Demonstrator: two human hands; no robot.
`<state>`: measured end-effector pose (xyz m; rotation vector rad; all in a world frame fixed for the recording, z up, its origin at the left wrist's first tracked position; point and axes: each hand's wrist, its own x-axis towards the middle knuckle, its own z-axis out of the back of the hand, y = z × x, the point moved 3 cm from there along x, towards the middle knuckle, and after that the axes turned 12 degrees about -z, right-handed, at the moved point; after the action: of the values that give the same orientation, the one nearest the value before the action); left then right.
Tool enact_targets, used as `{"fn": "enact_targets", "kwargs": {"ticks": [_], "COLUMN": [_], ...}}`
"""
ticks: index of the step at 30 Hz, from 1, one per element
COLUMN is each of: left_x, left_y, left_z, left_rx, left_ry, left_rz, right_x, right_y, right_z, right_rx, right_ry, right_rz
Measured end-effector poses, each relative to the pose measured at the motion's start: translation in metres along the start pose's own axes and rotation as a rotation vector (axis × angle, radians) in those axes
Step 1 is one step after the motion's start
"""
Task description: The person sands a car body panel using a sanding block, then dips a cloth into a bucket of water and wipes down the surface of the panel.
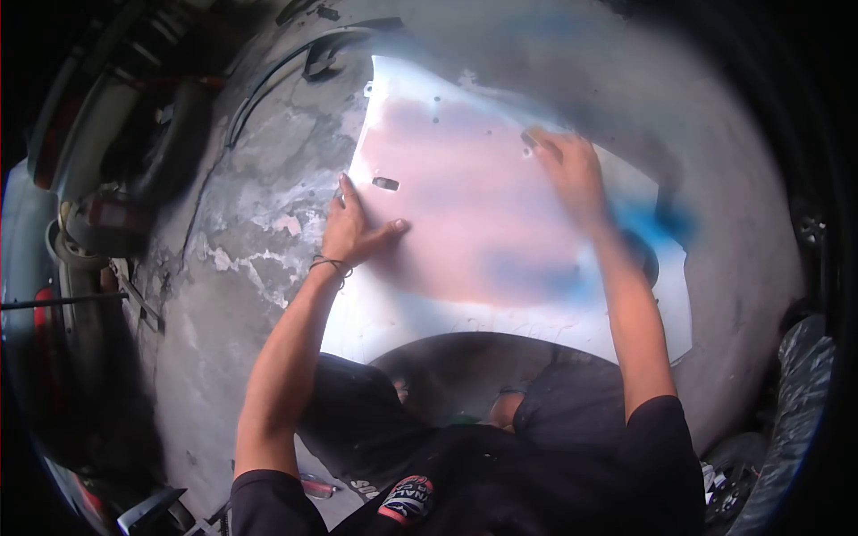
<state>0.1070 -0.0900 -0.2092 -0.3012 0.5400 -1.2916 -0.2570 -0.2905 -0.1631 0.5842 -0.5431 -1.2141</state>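
Observation:
A large white car body panel with a broad pinkish area and blue smudges lies in front of me, its curved cutout facing my legs. My left hand rests at the panel's left edge, fingers apart, thumb over the pink surface. Near the panel's upper right edge, my right hand is closed on a small dark block, held between thumb and fingers. A small slot shows in the panel just above my left hand.
Stained concrete floor surrounds the panel. A dark curved strip lies at the upper left. Vehicle parts line the far left. On the right stands something wrapped in shiny dark plastic. My knees are below the panel.

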Motion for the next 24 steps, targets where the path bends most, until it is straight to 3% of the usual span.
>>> {"fn": "enact_targets", "kwargs": {"ticks": [5,11,14,16,17,19,22,24], "left_x": [0.002,0.006,-0.001,-0.002,-0.004,-0.005,-0.005,-0.004], "left_y": [0.001,0.014,0.005,0.007,0.006,0.005,0.004,0.003], "left_z": [0.001,-0.002,0.008,0.004,0.008,0.010,0.012,0.013], "left_rx": [0.006,0.022,-0.020,-0.040,-0.057,-0.039,-0.029,-0.025], "left_ry": [0.063,0.110,0.101,0.092,0.076,0.085,0.099,0.118], "left_rz": [0.013,-0.111,-0.053,-0.071,-0.085,-0.058,-0.032,-0.037], "right_x": [0.054,0.018,0.021,0.044,0.054,0.066,0.040,0.037], "right_y": [0.008,0.029,0.029,0.027,0.032,0.032,0.046,0.054], "right_z": [-0.039,-0.025,-0.036,-0.045,-0.053,-0.076,-0.122,-0.109], "right_rx": [0.002,-0.043,-0.259,0.055,0.056,-0.158,-0.195,-0.202], "right_ry": [0.011,-0.122,-0.090,-0.252,-0.245,-0.178,-0.329,-0.253], "right_rz": [-0.068,0.099,0.102,0.171,0.186,-0.087,0.137,0.125]}}
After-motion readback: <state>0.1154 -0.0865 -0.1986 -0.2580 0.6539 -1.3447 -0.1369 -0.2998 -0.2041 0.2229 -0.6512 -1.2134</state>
